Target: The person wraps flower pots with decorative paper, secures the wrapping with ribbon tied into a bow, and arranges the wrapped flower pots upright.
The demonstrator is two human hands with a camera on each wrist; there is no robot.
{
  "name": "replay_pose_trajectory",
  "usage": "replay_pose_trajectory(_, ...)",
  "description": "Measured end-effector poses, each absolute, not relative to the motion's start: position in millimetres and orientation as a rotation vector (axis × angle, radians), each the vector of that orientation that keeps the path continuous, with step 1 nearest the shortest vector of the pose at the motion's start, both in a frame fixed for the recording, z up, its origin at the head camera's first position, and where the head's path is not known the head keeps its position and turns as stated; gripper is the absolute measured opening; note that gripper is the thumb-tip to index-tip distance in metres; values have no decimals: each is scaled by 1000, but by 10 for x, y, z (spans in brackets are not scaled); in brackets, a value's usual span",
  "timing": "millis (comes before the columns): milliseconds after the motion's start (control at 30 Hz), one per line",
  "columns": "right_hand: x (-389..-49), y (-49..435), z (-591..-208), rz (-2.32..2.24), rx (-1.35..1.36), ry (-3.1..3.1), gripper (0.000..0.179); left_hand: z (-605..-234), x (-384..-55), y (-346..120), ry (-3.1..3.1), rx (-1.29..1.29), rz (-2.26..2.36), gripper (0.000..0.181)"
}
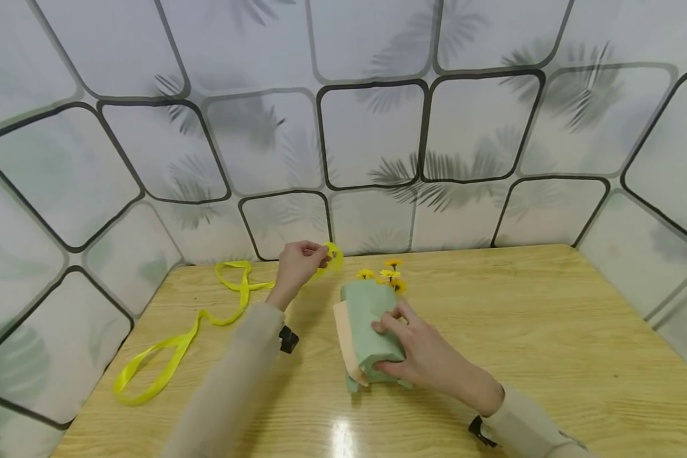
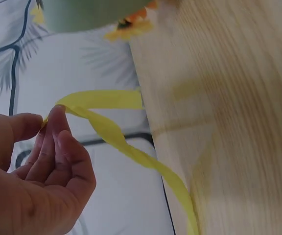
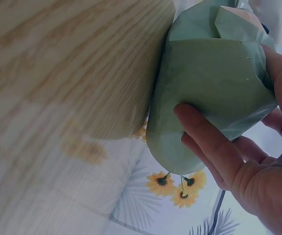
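Note:
Between the thumb and fingertips of my left hand (image 1: 299,266) a yellow ribbon (image 2: 126,147) is pinched, its short end sticking out past the fingers. The rest of that ribbon trails in loops over the left of the table. My right hand (image 1: 429,350) grips a bouquet wrapped in pale green paper (image 1: 372,318), thumb at the lower end and fingers over the top side. A peach paper layer (image 1: 346,337) shows along the wrap's left edge. Yellow and orange flowers (image 3: 182,188) poke out of the far end. The right palm's underside is hidden in the head view.
The light wood table (image 1: 521,318) carries the bouquet and ribbon. Behind it rises a pale curtain or wall covering (image 1: 372,133) with dark rounded outlines and leaf shadows, which also runs along both sides.

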State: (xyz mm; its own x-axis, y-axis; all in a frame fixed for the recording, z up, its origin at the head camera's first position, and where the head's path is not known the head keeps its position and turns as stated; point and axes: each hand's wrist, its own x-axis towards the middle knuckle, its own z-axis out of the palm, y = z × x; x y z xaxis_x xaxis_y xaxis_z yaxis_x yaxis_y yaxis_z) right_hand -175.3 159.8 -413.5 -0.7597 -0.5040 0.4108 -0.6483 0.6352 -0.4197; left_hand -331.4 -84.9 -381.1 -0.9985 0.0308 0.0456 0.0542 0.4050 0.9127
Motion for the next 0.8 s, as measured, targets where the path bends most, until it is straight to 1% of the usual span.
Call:
replay_pose_trajectory(467, -1742, 1602, -4121, 808, 960, -2573, 54, -3593, -3465, -234, -2676, -258, -1913, 27)
replay_pose_trajectory(633, -1742, 1598, -4124, 814, 953, -2583, 53, -3552, -3467, -70, -2715, -464, -1867, 28)
replay_pose_trajectory(800, -1743, 1598, -4127, 805, 943, -2603, 51, -3567, -3448, -7, -2760, -653, -1783, 30)
